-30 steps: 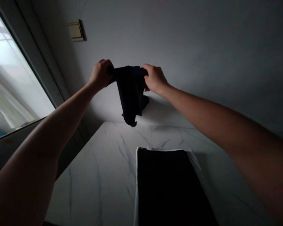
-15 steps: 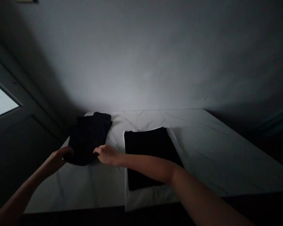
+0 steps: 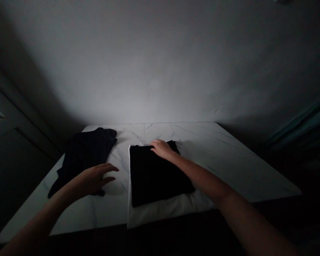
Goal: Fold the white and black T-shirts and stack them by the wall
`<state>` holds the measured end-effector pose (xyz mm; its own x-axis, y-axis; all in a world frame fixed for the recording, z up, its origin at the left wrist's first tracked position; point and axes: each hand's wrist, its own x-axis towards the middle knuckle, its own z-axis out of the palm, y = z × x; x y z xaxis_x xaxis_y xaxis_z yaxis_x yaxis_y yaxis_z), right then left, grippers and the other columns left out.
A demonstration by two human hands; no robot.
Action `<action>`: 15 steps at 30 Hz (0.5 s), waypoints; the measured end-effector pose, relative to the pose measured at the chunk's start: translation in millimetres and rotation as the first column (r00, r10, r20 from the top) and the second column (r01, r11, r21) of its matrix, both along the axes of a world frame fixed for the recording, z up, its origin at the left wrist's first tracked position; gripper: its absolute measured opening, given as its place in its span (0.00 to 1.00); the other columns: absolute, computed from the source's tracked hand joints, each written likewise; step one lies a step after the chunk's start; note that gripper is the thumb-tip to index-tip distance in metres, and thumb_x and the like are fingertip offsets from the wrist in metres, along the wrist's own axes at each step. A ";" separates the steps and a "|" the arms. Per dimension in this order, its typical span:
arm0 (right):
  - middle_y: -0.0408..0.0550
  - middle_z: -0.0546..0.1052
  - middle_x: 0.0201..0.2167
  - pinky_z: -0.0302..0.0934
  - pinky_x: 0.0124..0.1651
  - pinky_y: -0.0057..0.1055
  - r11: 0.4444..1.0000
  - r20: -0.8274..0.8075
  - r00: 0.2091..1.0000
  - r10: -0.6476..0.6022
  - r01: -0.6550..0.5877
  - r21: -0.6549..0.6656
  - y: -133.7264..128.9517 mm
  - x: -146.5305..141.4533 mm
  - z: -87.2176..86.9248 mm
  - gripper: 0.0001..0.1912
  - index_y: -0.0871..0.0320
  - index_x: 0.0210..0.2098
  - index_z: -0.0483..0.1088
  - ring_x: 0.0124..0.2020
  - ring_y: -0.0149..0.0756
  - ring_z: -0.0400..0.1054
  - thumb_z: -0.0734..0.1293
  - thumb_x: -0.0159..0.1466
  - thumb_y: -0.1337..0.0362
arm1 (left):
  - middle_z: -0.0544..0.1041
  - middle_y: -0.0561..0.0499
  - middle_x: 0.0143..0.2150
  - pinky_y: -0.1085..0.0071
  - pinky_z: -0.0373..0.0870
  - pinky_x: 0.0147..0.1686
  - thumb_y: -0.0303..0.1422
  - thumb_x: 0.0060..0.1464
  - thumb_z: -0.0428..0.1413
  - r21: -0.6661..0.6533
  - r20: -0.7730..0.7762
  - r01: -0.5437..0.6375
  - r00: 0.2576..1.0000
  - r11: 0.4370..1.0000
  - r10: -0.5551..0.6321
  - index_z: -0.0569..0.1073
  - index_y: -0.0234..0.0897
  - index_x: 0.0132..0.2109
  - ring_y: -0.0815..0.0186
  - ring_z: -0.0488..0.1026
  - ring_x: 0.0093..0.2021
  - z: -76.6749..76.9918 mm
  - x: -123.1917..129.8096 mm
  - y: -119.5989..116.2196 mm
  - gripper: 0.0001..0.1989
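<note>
A folded black garment (image 3: 154,181) lies flat on a white cloth (image 3: 160,215), which sticks out beneath it at the front and left. My right hand (image 3: 162,148) is at the black garment's far edge, fingers curled over it and the thumb on the near side. Left of this stack, a dark navy garment (image 3: 88,149) is spread unevenly on the table. My left hand (image 3: 97,176) hovers over its near right part, thumb and fingers apart, holding nothing. My left wrist and forearm hide some of the navy garment.
The white marble-patterned table (image 3: 229,170) meets a plain grey wall (image 3: 154,64) at the back. At the left stands a panelled door (image 3: 13,124) with a small bright pane. Teal fabric (image 3: 304,121) hangs in shadow at the right. The room is dim.
Both hands have let go of the navy garment, which now lies spread more loosely. My right hand has moved right to the black garment's far edge; my left moved right and opened.
</note>
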<state>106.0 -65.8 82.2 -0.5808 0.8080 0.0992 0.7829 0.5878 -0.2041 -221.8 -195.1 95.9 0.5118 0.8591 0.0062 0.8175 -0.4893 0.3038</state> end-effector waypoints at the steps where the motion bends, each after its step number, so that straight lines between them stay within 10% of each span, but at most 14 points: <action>1: 0.61 0.76 0.51 0.61 0.56 0.39 0.991 0.048 0.991 -0.126 0.124 0.047 12.9 22.9 -0.5 0.12 0.62 0.48 0.76 0.54 0.47 0.69 0.67 0.66 0.69 | 0.79 0.49 0.55 0.65 0.70 0.57 0.37 0.62 0.52 0.016 0.029 0.052 0.998 0.999 -0.053 0.75 0.45 0.54 0.61 0.76 0.54 -0.5 25.7 17.2 0.16; 4: 0.62 0.76 0.49 0.60 0.54 0.37 0.968 0.133 0.960 -0.245 0.237 0.078 33.3 71.6 -3.8 0.09 0.63 0.43 0.77 0.52 0.47 0.69 0.70 0.63 0.70 | 0.79 0.45 0.52 0.63 0.71 0.55 0.35 0.61 0.56 0.084 0.070 0.109 0.991 0.990 -0.115 0.75 0.40 0.53 0.58 0.76 0.53 -11.1 92.9 72.7 0.14; 8: 0.53 0.77 0.46 0.59 0.55 0.34 0.990 -0.019 0.997 -0.077 0.079 0.120 25.0 93.5 -7.1 0.07 0.59 0.39 0.75 0.50 0.41 0.69 0.67 0.63 0.74 | 0.74 0.37 0.57 0.56 0.68 0.57 0.33 0.57 0.59 0.147 0.143 0.034 0.988 0.989 -0.055 0.72 0.35 0.56 0.53 0.72 0.57 -24.3 155.9 127.4 0.20; 15: 0.46 0.75 0.36 0.64 0.46 0.33 0.997 -0.540 0.840 0.052 -0.076 -0.022 -24.0 107.7 25.2 0.03 0.55 0.40 0.66 0.39 0.36 0.70 0.63 0.66 0.68 | 0.80 0.46 0.40 0.66 0.72 0.43 0.37 0.53 0.63 0.037 0.211 0.151 0.965 0.988 -0.156 0.77 0.35 0.46 0.59 0.77 0.40 -11.2 177.6 114.6 0.15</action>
